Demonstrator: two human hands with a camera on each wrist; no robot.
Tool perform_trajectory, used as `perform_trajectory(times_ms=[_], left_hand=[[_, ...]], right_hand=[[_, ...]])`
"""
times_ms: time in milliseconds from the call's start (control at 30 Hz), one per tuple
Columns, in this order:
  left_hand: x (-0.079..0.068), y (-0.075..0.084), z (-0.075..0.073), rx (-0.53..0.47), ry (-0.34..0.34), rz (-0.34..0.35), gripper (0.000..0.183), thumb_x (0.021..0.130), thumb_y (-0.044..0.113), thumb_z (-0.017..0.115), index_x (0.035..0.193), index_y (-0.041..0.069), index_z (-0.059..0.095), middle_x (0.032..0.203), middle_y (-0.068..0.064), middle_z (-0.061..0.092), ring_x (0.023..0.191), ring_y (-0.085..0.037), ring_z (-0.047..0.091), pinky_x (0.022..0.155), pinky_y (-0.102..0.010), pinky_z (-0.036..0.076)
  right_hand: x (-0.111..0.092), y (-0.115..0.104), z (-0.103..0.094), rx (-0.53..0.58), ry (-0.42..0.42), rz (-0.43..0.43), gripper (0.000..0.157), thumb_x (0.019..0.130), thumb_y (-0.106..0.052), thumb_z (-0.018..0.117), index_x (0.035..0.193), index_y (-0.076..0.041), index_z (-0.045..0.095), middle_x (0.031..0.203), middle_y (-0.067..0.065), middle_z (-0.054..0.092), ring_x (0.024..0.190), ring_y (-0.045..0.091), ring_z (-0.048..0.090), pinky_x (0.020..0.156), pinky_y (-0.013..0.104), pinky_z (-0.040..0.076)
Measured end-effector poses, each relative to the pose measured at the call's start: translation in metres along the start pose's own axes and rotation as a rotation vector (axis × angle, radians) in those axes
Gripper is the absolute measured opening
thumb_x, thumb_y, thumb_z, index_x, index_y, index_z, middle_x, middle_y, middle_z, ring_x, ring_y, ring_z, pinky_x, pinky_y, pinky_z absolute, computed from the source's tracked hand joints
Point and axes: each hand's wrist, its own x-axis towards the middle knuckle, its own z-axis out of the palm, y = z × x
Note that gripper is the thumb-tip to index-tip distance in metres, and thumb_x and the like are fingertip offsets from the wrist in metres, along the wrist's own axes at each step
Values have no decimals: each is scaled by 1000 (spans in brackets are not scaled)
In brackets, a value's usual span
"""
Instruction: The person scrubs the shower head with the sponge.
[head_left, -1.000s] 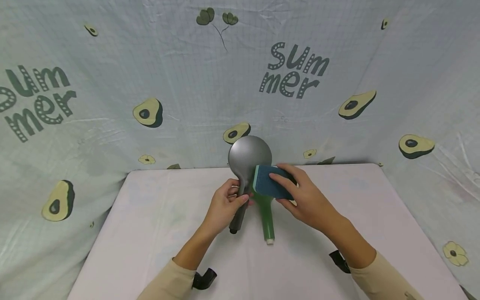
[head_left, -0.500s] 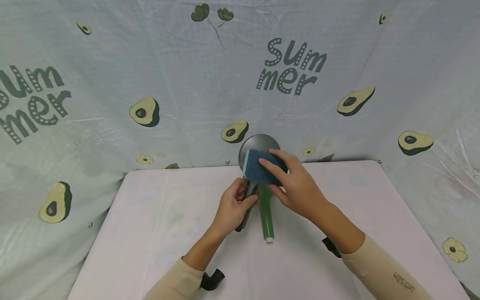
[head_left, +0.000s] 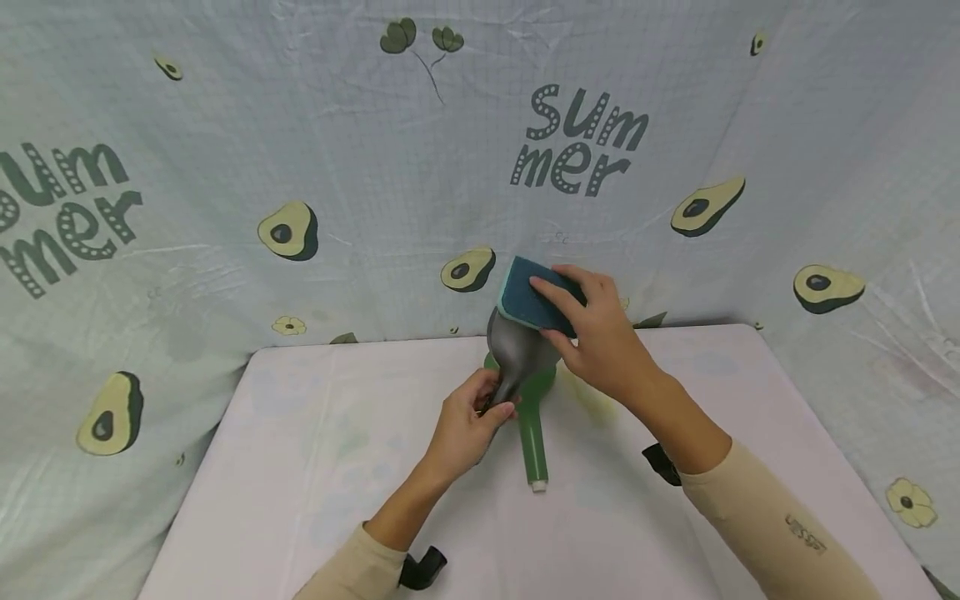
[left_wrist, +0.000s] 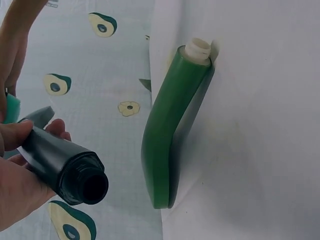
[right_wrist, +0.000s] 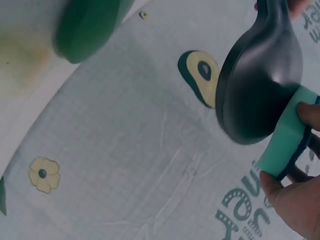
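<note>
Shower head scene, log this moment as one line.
left hand grips grey shower head | right hand presses sponge on it | green shower head on table

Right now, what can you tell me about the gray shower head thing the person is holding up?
The gray shower head is dark gray with a dull metallic sheen, a round flat disc narrowing into a tube-like handle. The handle's end is open and ringed, like a screw fitting. It is lifted off the table and tilted, disc up and away. The left hand grips the handle. The right hand presses a blue and teal sponge against the disc's top edge. A green shower head lies on the table beneath, not touching it.
</note>
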Motion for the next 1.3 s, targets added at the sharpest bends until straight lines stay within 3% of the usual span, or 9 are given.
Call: perform_trajectory(times_ms=[200,467,600,867,967,1067,1300], left_hand=[[3,-1,-5,38,13,19,32,98,-1,67,130,-2,61,109,-20,73,94,-28,74,80,-27,62],[2,-1,-5,40,46,20,25,98,0,66,123,-1,64,97,-17,72,85,-22,69,73,-24,57],[3,1,-5,26,54,16,26,98,-1,67,123,0,65,99,-18,73,85,-22,70,73,-23,57],[2,1,-3,-21,24,10,30,96,-2,69,126,0,65,110,-18,75,94,-29,74,81,-24,61],[1,-1,-3,-24,15,9,31,96,-1,69,126,0,64,111,-18,75,95,-33,74,82,-24,61],[0,-2,-3,-26,24,3,30,96,-1,69,126,0,65,109,-19,75,94,-34,74,82,-24,61],[5,2,-5,6,61,6,28,97,0,69,125,1,66,100,-14,76,86,-22,73,77,-23,60]], right_hand=[[-20,-19,11,-104,-39,-179,69,86,-22,86,148,-16,56,148,23,49,125,45,50,101,54,54],[-39,-29,24,-149,-29,-207,74,84,-29,88,148,-14,54,143,26,49,118,43,54,98,51,56],[-34,-19,19,-114,-32,-161,74,87,-25,85,152,-16,50,147,25,46,127,44,51,100,53,56],[-10,11,-2,24,25,103,68,93,-17,79,154,-13,48,152,26,41,137,46,43,103,60,50],[-10,15,-3,53,5,139,66,94,-16,77,154,-12,48,153,26,40,136,47,43,101,60,51],[-13,10,-1,40,-17,96,67,94,-18,78,154,-12,49,152,26,41,136,47,44,103,61,50],[-31,-13,13,-94,-8,-116,71,88,-24,84,151,-14,53,147,27,47,128,45,51,101,56,53]])
